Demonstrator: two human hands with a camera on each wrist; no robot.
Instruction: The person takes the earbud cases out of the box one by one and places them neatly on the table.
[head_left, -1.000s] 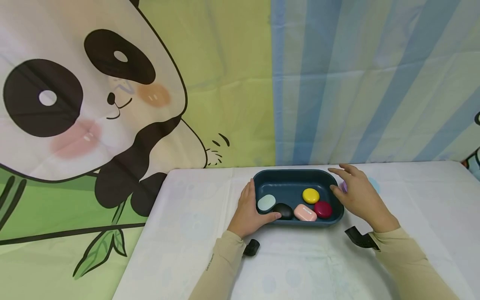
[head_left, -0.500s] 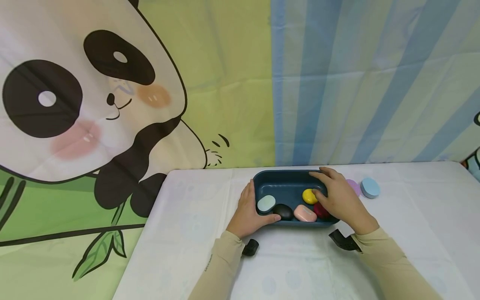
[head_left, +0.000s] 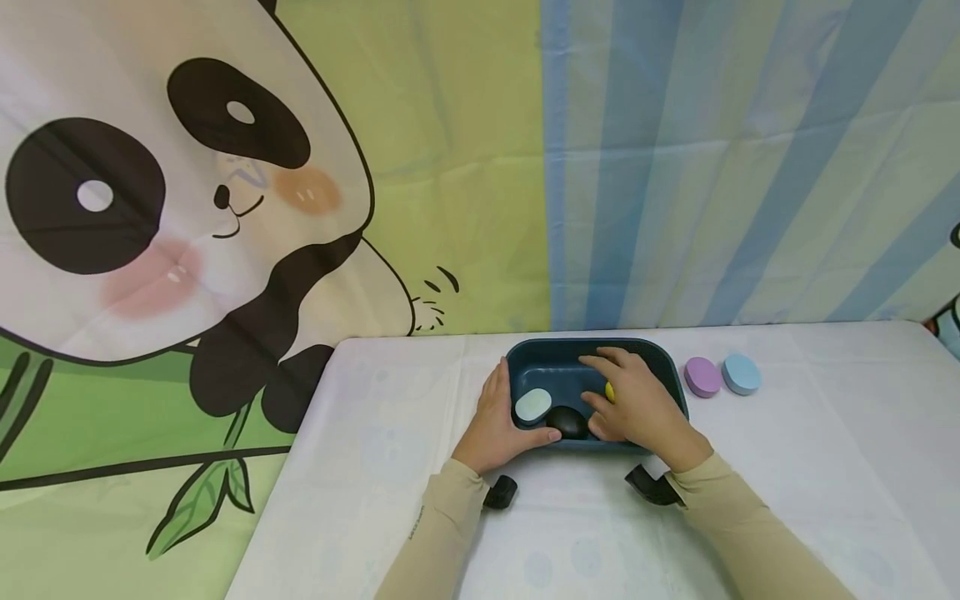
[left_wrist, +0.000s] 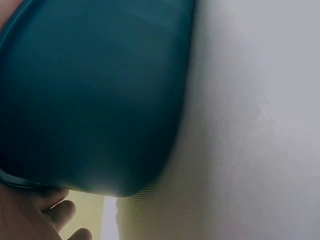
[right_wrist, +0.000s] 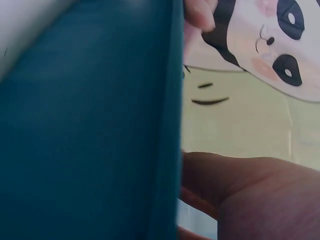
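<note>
A dark blue oblong tub [head_left: 585, 350] stands near the table's far edge in the head view. My left hand [head_left: 498, 425] holds its near left corner, fingers along the outer left wall and thumb over the front rim. Inside lie a pale mint rounded piece [head_left: 533, 406] and a smooth black oval piece [head_left: 567, 422]. My right hand [head_left: 637, 404] reaches over the front rim into the right half, fingers spread and loosely bent. A yellow piece [head_left: 609, 392] shows between its fingers; whether they touch cannot be seen. The hand hides the pink and red pieces. The left wrist view shows the tub's outer wall [left_wrist: 100, 100].
A purple disc [head_left: 702, 377] and a light blue disc [head_left: 742, 373] lie on the white tablecloth [head_left: 825, 433], right of the tub. Behind the table hangs a printed cloth [head_left: 465, 167] with a panda and stripes.
My right hand has moved left from beside the tub's right end to over its contents, covering the pink and red pieces and uncovering the two discs. The left hand stays put.
</note>
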